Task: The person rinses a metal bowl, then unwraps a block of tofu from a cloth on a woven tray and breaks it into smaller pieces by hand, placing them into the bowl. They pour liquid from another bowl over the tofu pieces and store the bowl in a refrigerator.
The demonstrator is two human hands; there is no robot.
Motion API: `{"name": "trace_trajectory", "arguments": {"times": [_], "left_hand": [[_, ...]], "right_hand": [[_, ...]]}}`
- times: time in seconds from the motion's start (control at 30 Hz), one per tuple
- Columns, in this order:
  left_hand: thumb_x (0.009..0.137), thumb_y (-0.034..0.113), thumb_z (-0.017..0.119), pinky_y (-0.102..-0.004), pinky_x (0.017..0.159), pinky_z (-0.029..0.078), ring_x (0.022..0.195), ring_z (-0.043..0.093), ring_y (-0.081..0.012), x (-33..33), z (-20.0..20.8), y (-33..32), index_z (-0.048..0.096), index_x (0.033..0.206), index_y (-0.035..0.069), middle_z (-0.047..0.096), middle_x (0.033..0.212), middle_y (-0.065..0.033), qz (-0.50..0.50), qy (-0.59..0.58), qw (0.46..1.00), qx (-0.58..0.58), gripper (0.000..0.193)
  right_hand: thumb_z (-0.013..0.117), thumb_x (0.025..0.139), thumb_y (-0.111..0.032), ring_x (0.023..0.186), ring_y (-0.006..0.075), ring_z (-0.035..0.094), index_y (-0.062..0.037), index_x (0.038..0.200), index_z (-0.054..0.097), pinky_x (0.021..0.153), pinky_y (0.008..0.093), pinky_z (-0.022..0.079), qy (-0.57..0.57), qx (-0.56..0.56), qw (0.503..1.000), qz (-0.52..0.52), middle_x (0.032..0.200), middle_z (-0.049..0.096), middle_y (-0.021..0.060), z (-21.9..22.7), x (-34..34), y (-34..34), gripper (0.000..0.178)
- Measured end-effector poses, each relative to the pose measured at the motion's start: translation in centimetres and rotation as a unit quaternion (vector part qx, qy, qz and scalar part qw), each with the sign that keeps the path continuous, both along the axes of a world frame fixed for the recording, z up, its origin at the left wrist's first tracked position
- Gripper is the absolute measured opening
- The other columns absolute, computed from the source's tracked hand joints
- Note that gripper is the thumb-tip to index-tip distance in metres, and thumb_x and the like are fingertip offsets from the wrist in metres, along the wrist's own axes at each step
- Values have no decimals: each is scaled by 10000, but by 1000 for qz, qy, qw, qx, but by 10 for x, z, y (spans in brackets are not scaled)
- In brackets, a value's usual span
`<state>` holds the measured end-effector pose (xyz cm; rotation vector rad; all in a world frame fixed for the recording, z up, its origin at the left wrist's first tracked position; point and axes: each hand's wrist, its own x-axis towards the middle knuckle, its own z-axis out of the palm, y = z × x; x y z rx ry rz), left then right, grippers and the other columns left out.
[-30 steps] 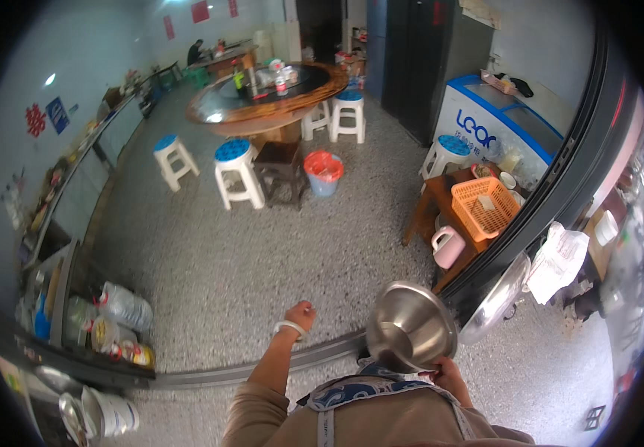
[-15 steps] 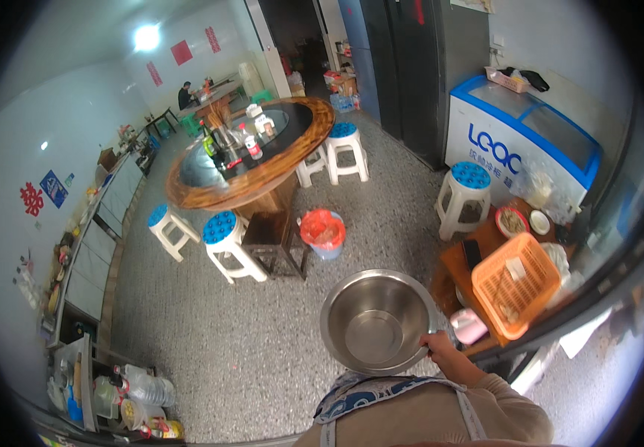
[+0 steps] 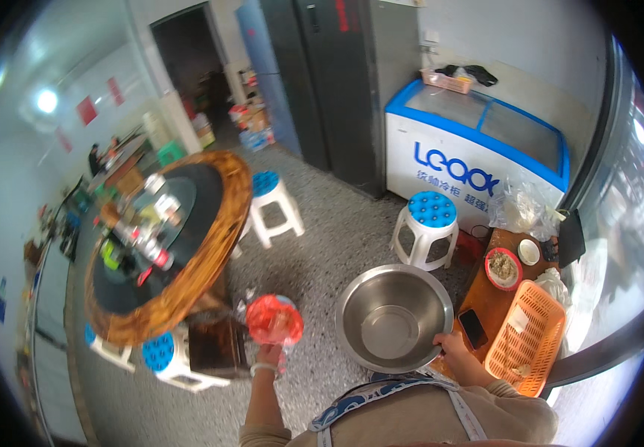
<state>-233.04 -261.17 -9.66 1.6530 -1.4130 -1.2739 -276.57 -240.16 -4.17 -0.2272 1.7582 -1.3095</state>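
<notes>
A large, bare-bottomed stainless steel basin [image 3: 395, 294] hangs in front of me, above the floor. My right hand [image 3: 451, 347] is closed on its right rim. My left hand [image 3: 268, 354], with a pale band at the wrist, reaches forward at the near side of a bucket lined with a red plastic bag [image 3: 271, 316]. Its fingers are blurred, so whether they touch the bag is unclear. Right of the basin, a wooden table [image 3: 502, 242] bears an orange plastic basket [image 3: 542, 328], a black phone [image 3: 473, 329], a red-rimmed bowl of food [image 3: 503, 270] and a small white bowl [image 3: 528, 252].
At left stands a round wooden table [image 3: 227, 186] with bottles on it. Blue-topped stools [image 3: 431, 211] and a dark wooden stool [image 3: 219, 347] stand on the grey floor. A white and blue chest freezer [image 3: 441, 158] and a dark refrigerator [image 3: 337, 89] line the far wall.
The view has swung to the right. My left hand and forearm have come into sight beside the red-lined bucket. My right hand still holds the basin, which is now closer to the wooden table.
</notes>
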Motion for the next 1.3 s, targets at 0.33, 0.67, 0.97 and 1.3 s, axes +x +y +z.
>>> {"name": "trace_trajectory", "arguments": {"times": [0.33,0.67,0.97,1.3], "left_hand": [[720,333,670,-348,430,484,559,622,-249,-264,66,-243,608,925,-36,639,767,-129,-130,61,958,250,427],[655,90,608,-326,422,450,567,611,-236,-296,91,-506,646,806,-38,631,686,-108,110,76,984,115,202],[666,243,608,-423,735,495,841,620,-364,-410,111,-797,645,950,59,641,846,-211,-44,-50,996,-53,340],[674,211,583,-434,771,475,876,600,-384,-480,111,-1039,592,1040,48,624,910,-239,132,-79,988,-30,401]], "right_hand": [[618,587,61,603,182,574,22,965,610,494,314,452,3,-73,997,5,742,616,85,42,-105,-309,380],[606,612,-16,774,194,585,35,1002,587,691,312,472,59,-114,984,120,849,627,100,31,-151,-673,394],[510,610,59,800,210,566,2,1092,480,670,321,459,88,-205,974,-36,928,584,92,25,-233,-894,486],[490,560,32,870,292,528,42,1063,435,755,353,436,195,-42,970,139,953,526,165,4,-331,-1252,505]]}}
